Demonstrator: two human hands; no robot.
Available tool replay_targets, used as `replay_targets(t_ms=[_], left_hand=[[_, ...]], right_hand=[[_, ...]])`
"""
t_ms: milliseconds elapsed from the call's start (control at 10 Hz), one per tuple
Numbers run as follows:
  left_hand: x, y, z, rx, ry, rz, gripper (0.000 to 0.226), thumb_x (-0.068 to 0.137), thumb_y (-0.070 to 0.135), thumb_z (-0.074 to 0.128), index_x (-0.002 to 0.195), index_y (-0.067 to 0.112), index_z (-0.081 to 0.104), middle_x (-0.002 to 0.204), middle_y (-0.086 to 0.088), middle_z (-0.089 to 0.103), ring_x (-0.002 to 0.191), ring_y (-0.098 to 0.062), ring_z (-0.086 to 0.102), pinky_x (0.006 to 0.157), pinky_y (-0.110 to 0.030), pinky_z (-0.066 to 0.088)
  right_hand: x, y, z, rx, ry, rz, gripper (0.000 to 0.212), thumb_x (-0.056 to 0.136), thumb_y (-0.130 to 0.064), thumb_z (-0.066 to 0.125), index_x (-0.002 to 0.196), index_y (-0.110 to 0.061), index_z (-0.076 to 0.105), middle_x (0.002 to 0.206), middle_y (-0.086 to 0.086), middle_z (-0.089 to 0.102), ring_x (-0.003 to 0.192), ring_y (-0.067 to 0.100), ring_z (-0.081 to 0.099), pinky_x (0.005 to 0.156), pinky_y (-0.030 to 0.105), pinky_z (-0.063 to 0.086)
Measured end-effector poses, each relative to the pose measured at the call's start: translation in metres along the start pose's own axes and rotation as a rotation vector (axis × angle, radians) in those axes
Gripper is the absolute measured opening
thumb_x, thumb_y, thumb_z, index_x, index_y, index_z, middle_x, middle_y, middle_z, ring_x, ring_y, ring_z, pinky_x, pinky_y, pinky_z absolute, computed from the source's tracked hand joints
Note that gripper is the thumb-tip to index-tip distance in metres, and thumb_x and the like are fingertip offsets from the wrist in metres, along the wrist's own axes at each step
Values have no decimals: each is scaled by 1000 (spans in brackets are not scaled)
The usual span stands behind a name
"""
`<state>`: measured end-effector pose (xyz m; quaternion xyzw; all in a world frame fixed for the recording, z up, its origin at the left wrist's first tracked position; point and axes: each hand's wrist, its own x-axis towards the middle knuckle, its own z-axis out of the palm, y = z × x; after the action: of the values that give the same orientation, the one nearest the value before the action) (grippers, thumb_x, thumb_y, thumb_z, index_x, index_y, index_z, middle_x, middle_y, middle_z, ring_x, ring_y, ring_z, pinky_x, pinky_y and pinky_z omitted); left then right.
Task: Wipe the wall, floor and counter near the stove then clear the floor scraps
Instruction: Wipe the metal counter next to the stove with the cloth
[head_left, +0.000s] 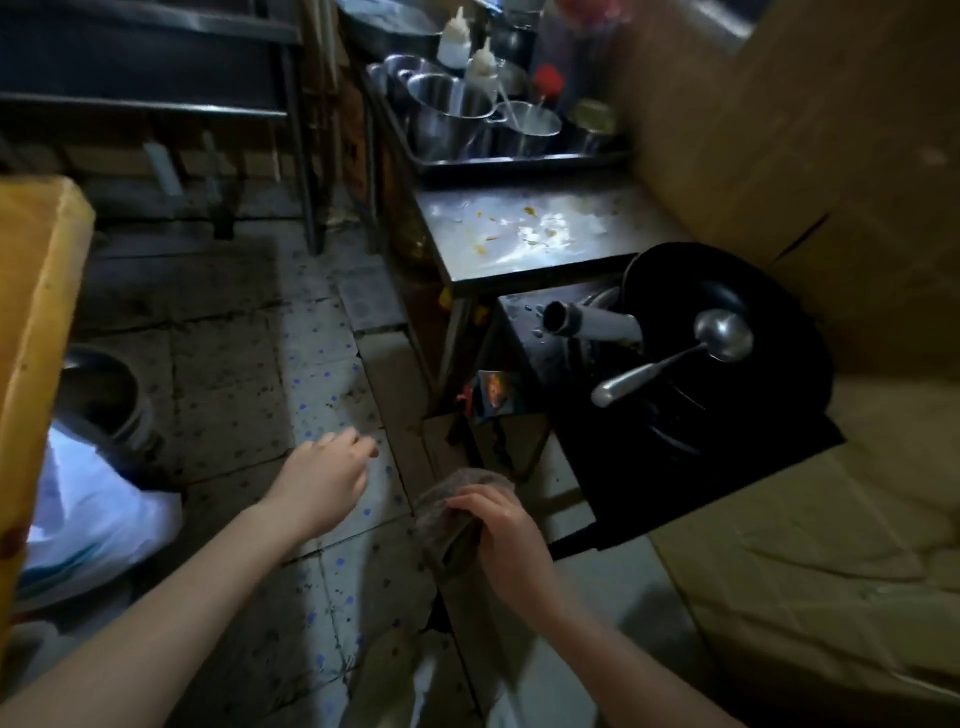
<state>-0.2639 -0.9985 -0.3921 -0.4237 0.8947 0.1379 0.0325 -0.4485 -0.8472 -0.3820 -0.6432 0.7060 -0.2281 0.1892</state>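
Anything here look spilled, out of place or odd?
Yes. The steel counter beside the wok is smeared with whitish residue and yellow-orange food bits. A colourful packet is wedged below the counter by the stove, and the floor tiles look grimy.

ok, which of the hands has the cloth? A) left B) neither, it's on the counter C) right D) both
C: the right hand grips the grey cloth low by the stove, while the left hand is away from it over the floor tiles, fingers loosely curled and holding nothing.
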Motion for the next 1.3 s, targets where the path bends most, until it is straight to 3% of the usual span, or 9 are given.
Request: replay_targets(t_ms=[200,400,600,800,900,1000,1100,1200,1300], left_hand=[[24,55,-28,20,-51,112,28,96,23,42,122,21,51,120,-1,54,113,-21,52,92,-36,44],[49,116,-32,109,-102,241,24,95,20,41,118,15,50,117,-6,53,106,-25,54,84,-36,44],[73,154,-24,45,-91,375,24,94,20,44,117,18,51,114,-6,55,104,-26,54,80,-35,43],[97,162,-14,-11,-86,455,29,91,21,49,119,23,53,116,-2,57,107,-23,55,81,-31,41],[108,153,-11,-14,-75,483,29,91,22,47,120,22,53,116,-2,57,105,-24,56,79,-33,44],[113,140,-10,-32,-85,498,30,93,25,46,121,22,54,116,0,57,99,-22,59,77,-33,49],[119,129,-11,-44,-123,488,27,94,26,44,119,25,55,117,2,55,97,-19,58,75,-31,47],[126,121,-13,-56,-132,471,28,93,24,46,120,27,55,117,3,54,101,-19,57,78,-31,47],[131,115,-15,-55,-140,473,31,93,23,48,123,27,54,117,3,55,102,-20,57,79,-32,49]], right_hand=[[-28,34,-42,-11,133,170,41,79,12,55,108,-13,68,117,0,64,113,18,56,96,22,44],[-54,67,-88,-40,258,329,40,79,15,50,108,-8,68,116,7,65,113,22,56,97,20,37],[-62,98,-113,28,443,477,38,77,18,50,101,-4,69,109,12,67,106,26,60,95,37,47],[-39,132,-122,106,596,680,42,77,18,42,103,-4,67,106,12,65,98,21,58,86,27,46],[-19,147,-111,150,633,881,47,80,16,36,108,-8,65,108,9,62,101,23,58,85,27,47],[-5,154,-83,162,557,983,34,87,2,42,105,-12,66,109,8,64,106,25,58,85,25,45],[1,147,-62,246,424,1007,36,89,-1,47,122,-9,58,127,14,55,119,30,50,94,32,42],[6,149,-52,76,334,971,46,87,5,43,130,-8,51,134,16,48,124,32,45,102,36,37],[19,147,-48,95,316,951,52,85,11,42,133,-7,49,139,15,45,127,30,43,106,32,34]])
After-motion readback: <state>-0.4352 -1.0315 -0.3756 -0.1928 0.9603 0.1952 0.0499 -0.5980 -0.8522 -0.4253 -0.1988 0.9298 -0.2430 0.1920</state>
